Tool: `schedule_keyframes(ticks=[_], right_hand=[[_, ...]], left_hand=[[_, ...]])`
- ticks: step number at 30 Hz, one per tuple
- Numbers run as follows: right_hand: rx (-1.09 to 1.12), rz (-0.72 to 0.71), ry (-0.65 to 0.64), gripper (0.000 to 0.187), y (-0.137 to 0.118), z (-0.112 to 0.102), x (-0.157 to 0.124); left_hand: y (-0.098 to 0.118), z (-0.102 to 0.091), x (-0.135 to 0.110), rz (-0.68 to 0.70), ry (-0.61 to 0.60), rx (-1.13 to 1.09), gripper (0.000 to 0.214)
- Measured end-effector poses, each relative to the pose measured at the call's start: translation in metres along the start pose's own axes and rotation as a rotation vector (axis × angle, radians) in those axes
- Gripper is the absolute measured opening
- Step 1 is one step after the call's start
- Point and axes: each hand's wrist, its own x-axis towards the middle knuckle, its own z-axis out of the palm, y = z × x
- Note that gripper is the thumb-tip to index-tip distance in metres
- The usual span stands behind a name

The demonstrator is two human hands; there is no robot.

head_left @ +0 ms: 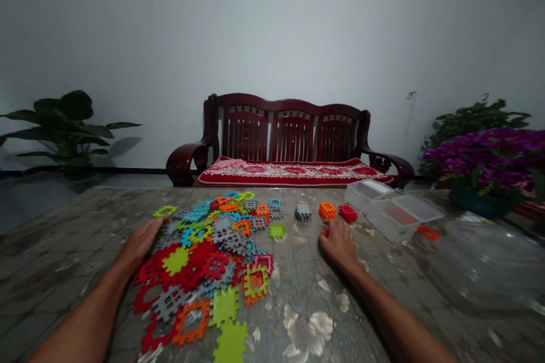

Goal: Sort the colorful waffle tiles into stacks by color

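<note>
A heap of interlocking plastic tiles [196, 261] in red, grey, blue, orange and green covers the left middle of the table. My left hand [145, 235] lies flat along the heap's left edge, near a green frame tile [165, 211], and seems to hold nothing. My right hand [338, 238] is closed, with a bit of an orange tile [325, 233] showing at its thumb side. Just beyond it sits an orange stack of tiles [327, 210]. A grey stack [303, 212] stands left of that one and a red stack [348, 213] to its right.
Clear plastic boxes [394, 215] stand at the back right, with an orange piece [428, 232] beside them. A transparent lid or container [489, 261] lies further right. Purple flowers [502, 153] in a pot are at the right edge. A wooden bench [293, 130] stands behind the table [298, 306].
</note>
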Motion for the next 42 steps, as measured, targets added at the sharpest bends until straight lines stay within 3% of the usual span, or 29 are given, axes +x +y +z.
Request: schedule_keyframes(ticks=[8, 11, 14, 17, 22, 26, 30, 35, 39, 42], right_hand=[[-0.087, 0.037, -0.085, 0.034, 0.021, -0.01, 0.005], [-0.072, 0.016, -0.017, 0.033, 0.023, -0.012, 0.003], [0.036, -0.121, 0.08, 0.032, 0.017, -0.01, -0.003], [0.235, -0.298, 0.07, 0.03, -0.001, -0.004, -0.012], [0.466, -0.434, -0.116, 0.029, -0.06, 0.008, -0.024], [0.462, -0.427, -0.313, 0.034, -0.113, 0.007, -0.03], [0.373, -0.437, -0.421, 0.049, -0.15, -0.002, -0.035], [0.335, -0.418, -0.468, 0.049, -0.163, -0.004, -0.038], [0.415, -0.421, -0.41, 0.064, -0.159, 0.013, -0.032], [0.58, -0.403, -0.377, 0.054, -0.152, 0.027, -0.024]], left_hand=[[0.017, -0.006, -0.024, -0.078, 0.017, -0.166, 0.056], [0.013, -0.009, -0.031, -0.088, 0.045, -0.237, 0.06], [0.009, -0.007, -0.035, -0.092, 0.132, -0.294, 0.062], [0.009, -0.002, -0.035, -0.081, 0.148, -0.3, 0.063], [0.018, 0.001, -0.032, -0.065, 0.057, -0.161, 0.054], [0.022, -0.001, -0.029, -0.034, 0.002, -0.042, 0.052], [0.021, 0.0, -0.03, 0.002, -0.001, 0.046, 0.05], [0.021, 0.003, -0.03, 0.02, 0.011, 0.138, 0.048], [0.024, 0.003, -0.031, 0.006, 0.004, 0.183, 0.048], [0.027, 0.002, -0.032, -0.006, 0.003, 0.199, 0.048]])
